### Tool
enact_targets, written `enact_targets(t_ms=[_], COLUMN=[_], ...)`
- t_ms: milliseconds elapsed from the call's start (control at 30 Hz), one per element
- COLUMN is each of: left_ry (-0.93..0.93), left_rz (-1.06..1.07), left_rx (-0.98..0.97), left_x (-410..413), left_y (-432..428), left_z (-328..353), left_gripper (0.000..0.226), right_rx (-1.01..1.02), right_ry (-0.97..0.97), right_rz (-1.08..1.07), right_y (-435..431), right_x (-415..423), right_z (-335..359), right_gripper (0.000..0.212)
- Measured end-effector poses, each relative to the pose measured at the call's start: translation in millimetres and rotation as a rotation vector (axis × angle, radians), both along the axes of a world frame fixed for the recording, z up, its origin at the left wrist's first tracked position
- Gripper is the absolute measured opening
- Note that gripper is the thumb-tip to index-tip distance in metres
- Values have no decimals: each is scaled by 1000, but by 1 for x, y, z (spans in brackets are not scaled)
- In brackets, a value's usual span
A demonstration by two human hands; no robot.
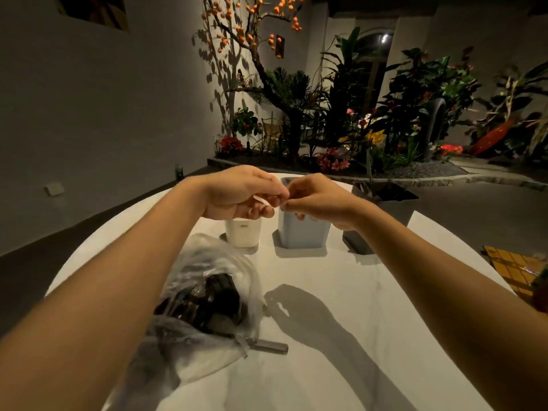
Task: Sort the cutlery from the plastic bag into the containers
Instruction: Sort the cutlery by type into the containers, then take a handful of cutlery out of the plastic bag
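Note:
My left hand (pixel 237 192) and my right hand (pixel 318 200) meet above the containers, their fingertips pinching a small pale piece of cutlery (pixel 262 201) between them. Below them stand a white container (pixel 243 234), a light blue container (pixel 304 232) and a dark grey container (pixel 382 212) in a row. A clear plastic bag (pixel 207 298) holding dark cutlery lies on the white table (pixel 370 307) under my left forearm. A grey utensil handle (pixel 271 347) sticks out of the bag's near end.
A yellow-and-black patterned board (pixel 516 268) lies at the table's right edge. Beyond the table is a planter bed with a tree bearing orange fruit (pixel 258 40) and flowers. A grey wall runs along the left.

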State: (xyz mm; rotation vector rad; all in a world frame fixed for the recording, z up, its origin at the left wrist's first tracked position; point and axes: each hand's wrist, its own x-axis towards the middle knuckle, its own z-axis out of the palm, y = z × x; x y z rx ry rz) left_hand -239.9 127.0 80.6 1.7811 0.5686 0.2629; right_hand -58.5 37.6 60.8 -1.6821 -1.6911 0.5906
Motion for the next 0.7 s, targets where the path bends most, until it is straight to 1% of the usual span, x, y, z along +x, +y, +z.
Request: enact_targets(t_ms=[67,133,233,333,367,433,467,533,600,667,700], left_ry=[161,297,481,554,565,620,662,746,831,929,966], left_rz=[-122,-170,-161,-70,-22,42,50,49,49,78,98], left_rx=[-5,1,47,137,201,405,515,671,737,761,753], left_x=[-24,-44,-68,-89,-95,-109,-114,-125,-136,-147,-152], left_y=[-11,-24,-41,-50,-51,-51,-52,-54,-56,-54,-52], left_z=[4,5,-3,-24,-32,-48,-54,-61,-66,-72,-75], left_gripper=[26,20,23,20,18,15,15,18,21,24,23], right_rx=[-78,-191,-342,-382,-378,-340,-284,-152,-65,4,30], right_ry=[-44,-73,-122,-137,-123,-113,-172,-380,-524,-618,-656], right_rz=[106,194,259,268,262,237,222,203,188,194,206], right_y=[-13,-23,-31,-36,-37,-38,-37,-34,-32,-31,-32], right_x=[-22,-41,-67,-95,-104,-123,-130,-142,-150,-155,-158], right_z=[2,0,-12,-29,-36,-52,-61,-76,-89,-98,-101], right_gripper=[14,12,15,18,17,12,11,16,18,7,7])
